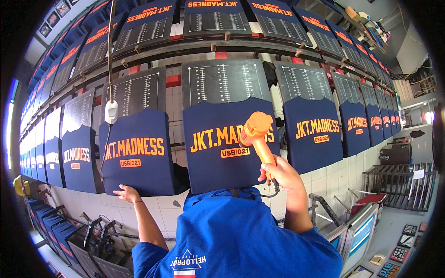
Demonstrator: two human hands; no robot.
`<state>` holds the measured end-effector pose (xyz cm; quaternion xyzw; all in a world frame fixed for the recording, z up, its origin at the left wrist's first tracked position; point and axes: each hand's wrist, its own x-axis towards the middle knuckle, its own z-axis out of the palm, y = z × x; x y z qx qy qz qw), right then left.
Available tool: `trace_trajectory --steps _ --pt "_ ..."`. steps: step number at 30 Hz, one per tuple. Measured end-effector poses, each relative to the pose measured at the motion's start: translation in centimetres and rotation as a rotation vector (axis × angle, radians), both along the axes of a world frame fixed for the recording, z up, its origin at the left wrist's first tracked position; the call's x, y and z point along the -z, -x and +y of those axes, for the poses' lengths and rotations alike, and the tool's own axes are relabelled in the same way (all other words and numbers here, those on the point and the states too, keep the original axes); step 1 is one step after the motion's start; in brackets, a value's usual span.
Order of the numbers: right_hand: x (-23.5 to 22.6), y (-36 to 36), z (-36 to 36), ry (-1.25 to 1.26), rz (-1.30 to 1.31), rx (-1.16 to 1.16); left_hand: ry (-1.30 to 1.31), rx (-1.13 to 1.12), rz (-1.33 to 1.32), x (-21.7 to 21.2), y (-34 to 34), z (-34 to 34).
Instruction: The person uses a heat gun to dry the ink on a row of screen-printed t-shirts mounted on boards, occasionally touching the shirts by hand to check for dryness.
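Note:
My right hand [282, 178] grips the handle of an orange heat gun [256, 133], whose nozzle points at the orange lettering on a navy shirt [211, 167] stretched over the middle printing board. Over to the left, my left hand [126, 193] rests with spread fingers on the bottom edge of the neighbouring navy shirt [139, 173], which carries the same orange print. A black cord runs from the heat gun's handle down past my wrist.
Long rows of dark boards with navy printed shirts curve away left, right and above [313, 132]. A white inline switch [111, 112] hangs on a cable over the left shirt. A rack of screen frames [398, 185] stands at right. My blue shirt [232, 236] fills the lower edge.

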<state>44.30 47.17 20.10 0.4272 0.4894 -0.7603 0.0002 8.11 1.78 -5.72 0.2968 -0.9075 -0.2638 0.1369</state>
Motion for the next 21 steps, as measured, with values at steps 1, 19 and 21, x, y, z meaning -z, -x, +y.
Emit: trace_trajectory --steps 1,19,21 --pt "0.0 0.4 -0.1 -0.008 -0.001 -0.018 0.032 0.034 0.008 0.3 0.2 -0.4" --pt "1.8 5.9 1.0 -0.183 0.037 0.051 0.354 0.147 -0.038 2.2 6.1 -7.5" --pt "1.7 5.9 0.9 -0.193 0.028 0.057 0.291 0.119 0.043 2.4 6.9 -7.6"
